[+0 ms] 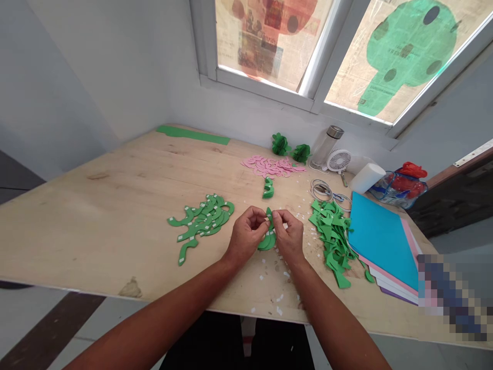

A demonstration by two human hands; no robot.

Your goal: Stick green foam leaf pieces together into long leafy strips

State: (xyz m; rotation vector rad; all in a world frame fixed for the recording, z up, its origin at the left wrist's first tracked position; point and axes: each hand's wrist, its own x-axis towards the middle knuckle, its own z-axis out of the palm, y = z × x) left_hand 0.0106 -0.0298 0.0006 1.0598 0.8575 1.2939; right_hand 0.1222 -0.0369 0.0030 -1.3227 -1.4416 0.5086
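Near the front of the table, my left hand [248,231] and my right hand [288,235] pinch a small green foam cutout [268,211] between them. Fingers partly hide its shape. Below it, partly covered by my hands, lie more rounded green foam pieces [266,244]. To the left spreads a pile of curved green foam pieces [208,218], many with small white squares on them. Just beyond my hands sits a small stack of curved green pieces [268,188].
Green scraps [331,236] are heaped on the right, beside coloured sheets [381,236]. Pink cutouts [269,166], two green paper-like shapes [280,145], a bottle [327,146], a small fan [339,160] and tape rolls [321,190] stand or lie farther back. White bits litter the front.
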